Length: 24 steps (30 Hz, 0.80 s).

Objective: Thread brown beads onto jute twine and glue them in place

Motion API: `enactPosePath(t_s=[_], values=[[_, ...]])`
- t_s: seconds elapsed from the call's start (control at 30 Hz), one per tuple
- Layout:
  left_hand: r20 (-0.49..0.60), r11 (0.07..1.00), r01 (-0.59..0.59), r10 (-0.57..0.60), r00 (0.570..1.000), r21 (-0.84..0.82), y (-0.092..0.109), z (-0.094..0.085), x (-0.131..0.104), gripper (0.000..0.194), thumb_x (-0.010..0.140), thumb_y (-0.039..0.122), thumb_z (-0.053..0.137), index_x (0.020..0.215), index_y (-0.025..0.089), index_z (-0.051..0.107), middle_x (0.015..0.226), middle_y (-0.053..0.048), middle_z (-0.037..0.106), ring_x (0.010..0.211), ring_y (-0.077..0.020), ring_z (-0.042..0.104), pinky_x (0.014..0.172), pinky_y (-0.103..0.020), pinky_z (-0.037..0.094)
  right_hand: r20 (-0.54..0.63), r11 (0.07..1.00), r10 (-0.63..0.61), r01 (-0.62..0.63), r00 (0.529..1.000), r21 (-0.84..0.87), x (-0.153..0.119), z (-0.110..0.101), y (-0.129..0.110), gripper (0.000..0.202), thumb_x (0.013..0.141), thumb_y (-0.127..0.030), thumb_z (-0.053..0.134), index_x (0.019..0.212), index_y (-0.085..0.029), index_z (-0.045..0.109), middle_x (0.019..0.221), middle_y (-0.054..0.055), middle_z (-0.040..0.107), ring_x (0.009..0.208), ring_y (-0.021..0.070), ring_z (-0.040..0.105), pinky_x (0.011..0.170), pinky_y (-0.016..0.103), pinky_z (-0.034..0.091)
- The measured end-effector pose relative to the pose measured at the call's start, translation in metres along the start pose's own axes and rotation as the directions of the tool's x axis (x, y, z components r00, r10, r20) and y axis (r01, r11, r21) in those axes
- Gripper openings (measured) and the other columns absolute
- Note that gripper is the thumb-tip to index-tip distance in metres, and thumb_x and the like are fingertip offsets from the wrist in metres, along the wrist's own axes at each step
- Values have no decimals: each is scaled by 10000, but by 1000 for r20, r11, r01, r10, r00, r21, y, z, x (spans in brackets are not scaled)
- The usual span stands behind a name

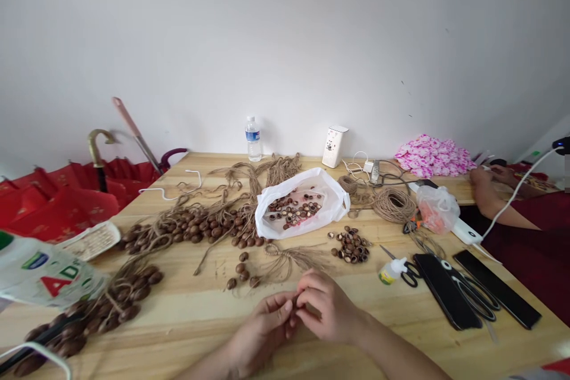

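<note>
My left hand (269,323) and my right hand (327,309) meet above the table's front part, fingertips closed together. Pinched between them is a small brown piece, mostly hidden, which looks like a nutshell (294,303). Just beyond my fingers lies a bundle of twine strands (285,254), with several loose round brown nuts (243,275) to its left. A pile of halved nutshells (351,246) sits to the right. Behind it, an open white plastic bag (303,234) holds more shell halves.
Nuts tied on twine (200,225) spread over the left side. A large white bottle (48,273) stands front left. A small glue bottle (392,271), scissors (476,297), a black phone (445,291) and a twine coil (394,205) lie right. Another person's arm (499,205) rests at far right.
</note>
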<state>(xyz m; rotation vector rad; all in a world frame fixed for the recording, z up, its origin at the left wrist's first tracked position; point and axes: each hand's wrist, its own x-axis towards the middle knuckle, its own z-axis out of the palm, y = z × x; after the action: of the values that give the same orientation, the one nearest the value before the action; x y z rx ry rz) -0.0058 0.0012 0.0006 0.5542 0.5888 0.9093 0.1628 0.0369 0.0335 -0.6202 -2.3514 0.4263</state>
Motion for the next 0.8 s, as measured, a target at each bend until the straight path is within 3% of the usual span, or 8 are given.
enactPosePath(t_s=[0.33, 0.5, 0.57, 0.63, 0.67, 0.7, 0.73, 0.8], values=[[-34, 981, 31, -38, 999, -189, 1, -5, 0, 229, 633, 166, 766, 851, 110, 725, 711, -44, 635, 571, -66, 477, 570, -202, 353, -32, 987, 74, -69, 997, 144, 4, -3, -7, 63, 792, -126, 574, 760, -181, 578, 885, 71, 610, 824, 167, 577, 741, 300, 488], [-8, 971, 0, -2, 1000, -241, 6, -4, 0, 247, 629, 126, 761, 874, 124, 727, 735, -51, 664, 621, -79, 538, 593, -198, 391, -224, 999, 34, -41, 974, -26, -1, -46, -7, 126, 802, -124, 575, 868, -226, 609, 885, 57, 639, 865, 206, 597, 768, 365, 504], [10, 968, -10, 13, 1000, -252, 9, -3, 0, 250, 638, 116, 751, 887, 124, 725, 772, -61, 677, 630, -83, 554, 607, -203, 408, -495, 966, 32, -154, 868, -209, -14, -75, -3, 216, 792, -94, 564, 937, -246, 613, 939, 62, 633, 913, 238, 593, 798, 422, 492], [19, 968, -14, 20, 1000, -250, 11, -1, -1, 248, 640, 104, 744, 887, 121, 724, 792, -66, 684, 632, -86, 566, 622, -210, 424, -820, 910, -13, -334, 573, -247, -34, -99, 5, 156, 833, -167, 522, 950, -219, 610, 944, 71, 606, 866, 241, 603, 780, 446, 491], [18, 968, -18, 23, 1000, -249, 11, -1, -1, 244, 639, 98, 742, 881, 119, 725, 794, -67, 685, 636, -89, 573, 630, -213, 431, -913, 879, 46, -451, 406, -156, -45, -107, 10, 190, 863, -221, 486, 1024, -192, 583, 1009, 92, 583, 846, 226, 604, 789, 447, 487], [16, 969, -20, 25, 1000, -248, 11, 0, -1, 240, 640, 92, 739, 877, 117, 725, 796, -67, 686, 638, -93, 579, 638, -217, 438, -945, 844, 141, -535, 297, -42, -57, -111, 17, 266, 865, -266, 492, 1111, -172, 533, 1073, 112, 560, 858, 221, 601, 810, 449, 479], [14, 969, -23, 27, 1000, -248, 11, 0, -1, 237, 640, 88, 737, 876, 115, 725, 801, -67, 687, 642, -96, 585, 646, -222, 445, -939, 807, 234, -589, 252, 43, -69, -111, 24, 372, 839, -305, 537, 1175, -157, 478, 1127, 131, 533, 896, 225, 593, 835, 449, 469], [12, 968, -18, 22, 1000, -251, 10, -1, -1, 238, 646, 79, 730, 882, 113, 722, 817, -67, 688, 653, -101, 596, 664, -230, 459, -852, 735, 426, -666, 304, 130, -92, -103, 40, 535, 771, -363, 607, 1224, -149, 417, 1180, 155, 492, 951, 241, 573, 832, 437, 474]])
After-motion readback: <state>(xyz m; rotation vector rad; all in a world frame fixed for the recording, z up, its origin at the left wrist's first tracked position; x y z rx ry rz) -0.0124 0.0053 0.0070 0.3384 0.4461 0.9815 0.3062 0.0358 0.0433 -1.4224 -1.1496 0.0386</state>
